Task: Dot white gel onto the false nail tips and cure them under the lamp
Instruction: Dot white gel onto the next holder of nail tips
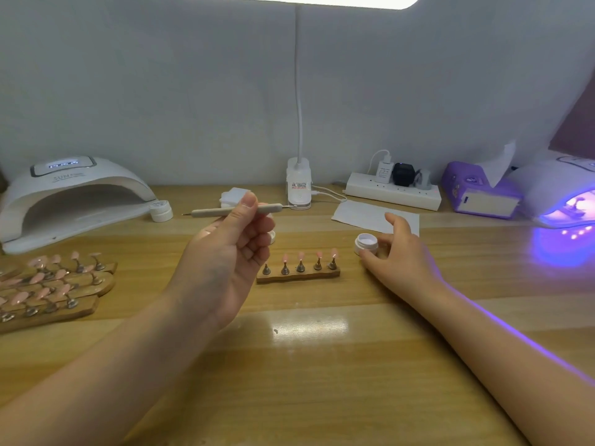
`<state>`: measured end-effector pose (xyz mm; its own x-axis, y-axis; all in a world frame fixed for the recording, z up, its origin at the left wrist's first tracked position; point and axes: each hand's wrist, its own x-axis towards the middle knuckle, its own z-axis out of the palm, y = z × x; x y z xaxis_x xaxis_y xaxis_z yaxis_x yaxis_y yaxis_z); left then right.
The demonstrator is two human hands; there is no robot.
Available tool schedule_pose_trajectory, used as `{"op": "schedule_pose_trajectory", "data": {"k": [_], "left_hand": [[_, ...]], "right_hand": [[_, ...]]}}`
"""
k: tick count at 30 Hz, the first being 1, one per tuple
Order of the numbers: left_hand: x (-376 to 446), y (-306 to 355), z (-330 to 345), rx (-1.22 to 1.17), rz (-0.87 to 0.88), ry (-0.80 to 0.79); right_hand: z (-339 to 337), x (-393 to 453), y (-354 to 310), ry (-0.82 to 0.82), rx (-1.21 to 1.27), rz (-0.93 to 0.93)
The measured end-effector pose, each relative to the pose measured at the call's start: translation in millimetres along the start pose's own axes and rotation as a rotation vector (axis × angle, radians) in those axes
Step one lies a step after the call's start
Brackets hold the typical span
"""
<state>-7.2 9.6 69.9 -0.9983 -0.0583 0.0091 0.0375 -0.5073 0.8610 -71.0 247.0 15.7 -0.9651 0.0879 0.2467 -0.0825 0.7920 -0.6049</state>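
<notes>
While pinching the dotting pen [236, 210] level in the left hand [222, 255], steadying the open gel pot [366, 243] with right hand [397, 257] fingertips; nail tips [301, 256] between hands, for dipping.

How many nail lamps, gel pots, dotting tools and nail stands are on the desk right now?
Nail lamps: 2, an unlit white one on the left and one glowing purple on the right.
Gel pots: 2, an open one at the right hand and a closed one by the left lamp.
Dotting tools: 1, held in the left hand.
Nail stands: 4, one in the middle and three stacked at left.
Total: 9.
</notes>
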Motion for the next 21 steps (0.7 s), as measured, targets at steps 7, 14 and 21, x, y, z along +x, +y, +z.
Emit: {"op": "schedule_pose_trajectory", "data": {"k": [7,14,21], "left_hand": [[2.3,-9.3,-4.7,0.112,0.081,0.033],[6.9,-16.0,-15.5,0.208,0.200,0.205],[12.2,-24.8,-23.9,0.220,0.147,0.275]], "right_hand": [[-9.0,-22.5,-33.6,0.161,-0.263,-0.398],[2.5,-26.4,-37.5,0.000,-0.323,-0.297],[11.5,-26.2,-30.4,-0.048,-0.150,-0.252]]}}
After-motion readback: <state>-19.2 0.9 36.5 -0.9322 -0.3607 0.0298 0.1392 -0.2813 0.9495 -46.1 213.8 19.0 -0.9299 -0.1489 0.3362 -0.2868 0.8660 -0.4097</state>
